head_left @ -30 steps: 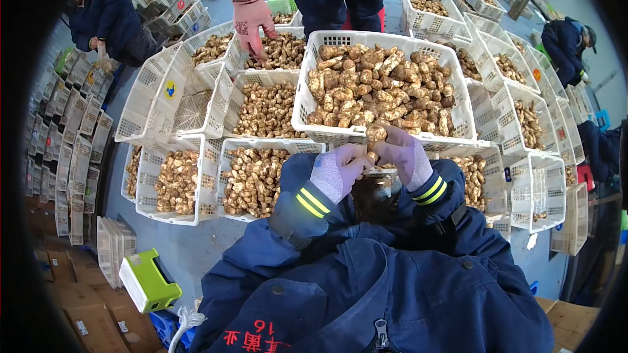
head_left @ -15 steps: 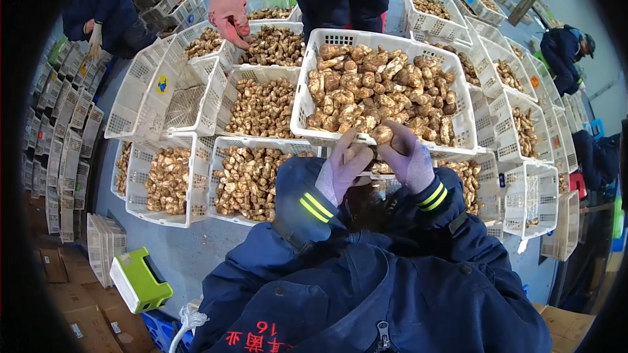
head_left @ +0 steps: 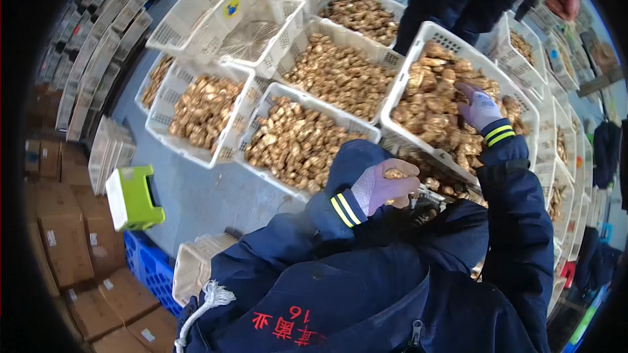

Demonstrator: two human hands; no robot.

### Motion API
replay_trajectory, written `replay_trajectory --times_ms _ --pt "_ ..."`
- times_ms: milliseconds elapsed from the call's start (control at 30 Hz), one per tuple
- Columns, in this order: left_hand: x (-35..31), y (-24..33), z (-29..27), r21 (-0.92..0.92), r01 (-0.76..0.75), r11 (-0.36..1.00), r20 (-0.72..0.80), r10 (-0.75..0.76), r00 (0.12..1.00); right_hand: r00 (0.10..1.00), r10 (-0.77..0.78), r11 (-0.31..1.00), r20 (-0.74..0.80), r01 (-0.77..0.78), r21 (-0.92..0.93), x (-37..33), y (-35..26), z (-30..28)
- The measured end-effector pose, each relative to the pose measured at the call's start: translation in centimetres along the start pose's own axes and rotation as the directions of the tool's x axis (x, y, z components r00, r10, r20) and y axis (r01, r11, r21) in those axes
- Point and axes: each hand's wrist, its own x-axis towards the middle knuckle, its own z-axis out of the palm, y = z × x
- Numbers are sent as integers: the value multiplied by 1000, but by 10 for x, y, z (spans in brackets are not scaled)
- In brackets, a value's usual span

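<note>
My left hand (head_left: pixel 383 186), in a pale purple knit glove, is curled closed in front of my chest around a brown mushroom (head_left: pixel 395 174). Below its fingers, part of another pale piece shows. My right hand (head_left: pixel 481 108), gloved alike, reaches into a raised white crate (head_left: pixel 400 101) heaped with brown mushrooms (head_left: pixel 425 121). Its thumb and fingers are spread apart against the heap, and no mushroom shows clearly in its grip. Beneath the raised crate's near edge lie more mushrooms (head_left: pixel 451 186) in a lower container, partly hidden.
White crates of mushrooms (head_left: pixel 288 150) crowd the left and far side, beside an empty-looking one (head_left: pixel 252 36). Another person's hands (head_left: pixel 564 1) show beyond. At left are a green-and-white stool (head_left: pixel 134 197), cardboard boxes (head_left: pixel 69 235) and a blue plastic crate (head_left: pixel 149 268).
The view has swung, shifting the crates. My hands, earlier together at the raised crate's near edge, have parted: the left came down toward me, the right went into the mushrooms.
</note>
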Motion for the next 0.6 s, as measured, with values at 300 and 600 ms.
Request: replay_trajectory --times_ms 300,600 --pt "-69 -25 -149 -62 -205 977 -445 157 882 990 -110 933 -88 73 -352 33 58 52" --pt "-100 -36 -198 -430 -473 769 -376 324 868 972 -59 998 -228 61 2 -44 3 33"
